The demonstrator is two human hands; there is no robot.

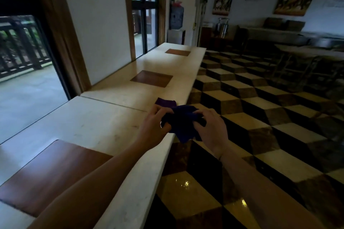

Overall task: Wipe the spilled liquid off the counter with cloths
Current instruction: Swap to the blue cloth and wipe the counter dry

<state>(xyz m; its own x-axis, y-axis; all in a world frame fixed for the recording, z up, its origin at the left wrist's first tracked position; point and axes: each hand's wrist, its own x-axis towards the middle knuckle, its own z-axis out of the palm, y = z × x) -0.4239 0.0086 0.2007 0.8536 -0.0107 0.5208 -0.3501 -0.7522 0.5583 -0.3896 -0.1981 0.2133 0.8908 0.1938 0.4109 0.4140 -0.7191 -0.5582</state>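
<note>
Cloth (183, 123), dark blue, is held bunched between both hands just past the counter (104, 119) edge, partly over the floor (260, 117). Left hand (154, 122) is curled round its left side w/ thumb tucked in; right hand (210, 126) pinches the right side, fingers bent over the fabric. A 2nd cloth (165, 102), purple, lies flat on the counter near the edge, just beyond the hands, approx. touching the blue one in this view. Step in hand is judged to be folding or bunching the blue cloth into a pad before wiping. It would be done best if a thick, flat pad is formed, loose corners tucked in, so liquid is soaked up and not pushed about; the pad should then be brought back over the counter and drawn toward the middle, not off the edge onto the floor. Spill itself can't be made out: the pale stone top shows only faint marks and sheen. The cloth looks soft, limp, crumpled, one corner hanging down below the hands.
</note>
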